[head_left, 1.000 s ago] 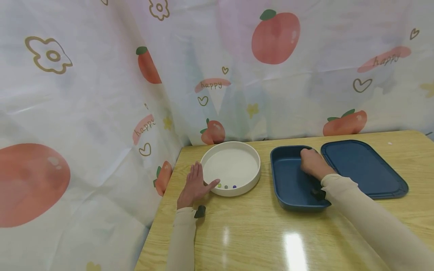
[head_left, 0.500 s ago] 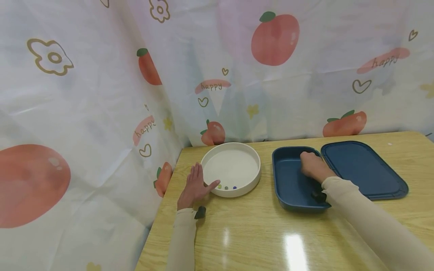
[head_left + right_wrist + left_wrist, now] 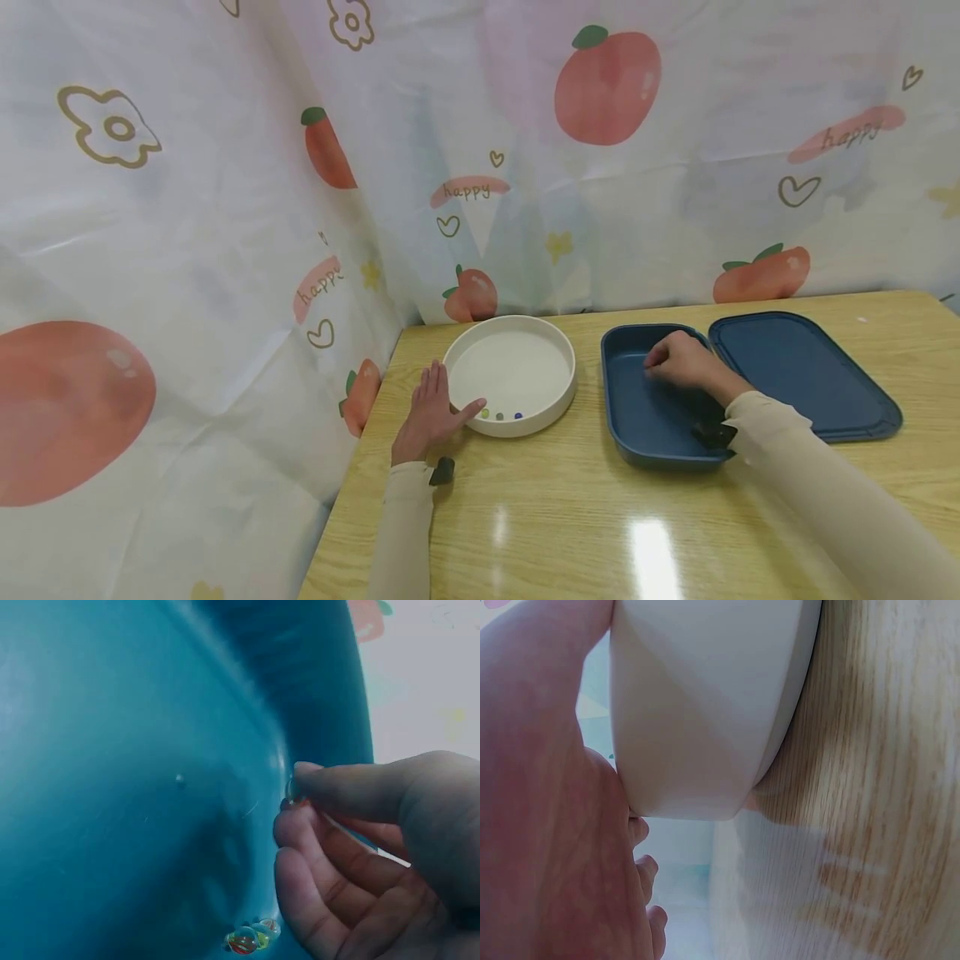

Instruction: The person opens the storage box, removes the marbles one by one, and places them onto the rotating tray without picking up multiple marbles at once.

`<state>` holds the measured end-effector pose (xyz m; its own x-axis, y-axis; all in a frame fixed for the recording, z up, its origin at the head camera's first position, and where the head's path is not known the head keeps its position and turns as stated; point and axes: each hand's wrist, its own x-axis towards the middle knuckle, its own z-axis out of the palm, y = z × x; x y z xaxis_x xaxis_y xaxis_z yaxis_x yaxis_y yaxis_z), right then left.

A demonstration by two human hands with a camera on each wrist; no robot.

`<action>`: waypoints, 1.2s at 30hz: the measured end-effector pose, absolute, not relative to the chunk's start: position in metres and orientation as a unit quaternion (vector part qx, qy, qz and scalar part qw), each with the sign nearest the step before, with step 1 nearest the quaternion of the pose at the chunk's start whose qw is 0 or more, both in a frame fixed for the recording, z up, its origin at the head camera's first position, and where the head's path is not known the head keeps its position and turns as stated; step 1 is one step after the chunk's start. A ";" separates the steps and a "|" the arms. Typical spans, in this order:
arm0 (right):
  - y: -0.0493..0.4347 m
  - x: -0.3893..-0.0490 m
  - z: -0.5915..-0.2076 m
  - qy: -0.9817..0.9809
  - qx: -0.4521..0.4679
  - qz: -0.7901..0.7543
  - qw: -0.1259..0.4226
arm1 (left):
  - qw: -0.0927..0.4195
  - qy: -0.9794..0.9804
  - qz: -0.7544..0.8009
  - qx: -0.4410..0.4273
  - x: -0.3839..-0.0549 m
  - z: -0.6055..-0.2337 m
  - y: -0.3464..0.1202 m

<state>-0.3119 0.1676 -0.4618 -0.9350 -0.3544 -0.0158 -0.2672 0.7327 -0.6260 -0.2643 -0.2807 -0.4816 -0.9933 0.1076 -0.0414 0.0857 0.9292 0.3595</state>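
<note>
My left hand (image 3: 430,418) rests with straight fingers and spread thumb against the near left rim of a round white dish (image 3: 551,414). In the left wrist view the hand (image 3: 551,780) lies along the dish's outer wall (image 3: 690,712). Several small marbles (image 3: 500,416) sit inside the dish at its near edge. My right hand (image 3: 686,364) is over a deep blue rectangular container (image 3: 626,400). Between thumb and fingertip it pinches a clear glass marble (image 3: 292,789), partly hidden by the fingers. Below that hand, several glass marbles (image 3: 244,940) lie clustered on the container's floor.
A flat blue lid (image 3: 810,375) lies to the right, beside the container. The wooden table (image 3: 547,517) reaches back to a fruit-printed curtain (image 3: 517,225), which also hangs along its left side.
My right hand has turned and shifted slightly left inside the blue container, bringing its pinching fingertips into view. The left hand and the white dish have stayed in place.
</note>
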 end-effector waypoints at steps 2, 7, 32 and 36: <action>0.167 -0.313 -0.463 0.924 -0.166 -0.338 0.064 | 0.030 0.981 0.183 0.049 -0.263 -0.482 -0.281; 0.164 -0.313 -0.463 0.916 -0.156 -0.367 0.051 | 0.025 0.981 0.184 0.052 -0.263 -0.484 -0.281; 0.161 -0.300 -0.463 0.738 -0.100 -0.653 0.140 | 0.010 0.980 0.188 0.065 -0.266 -0.488 -0.283; 0.162 -0.300 -0.463 0.707 -0.103 -0.682 0.157 | 0.007 0.980 0.189 0.064 -0.266 -0.486 -0.282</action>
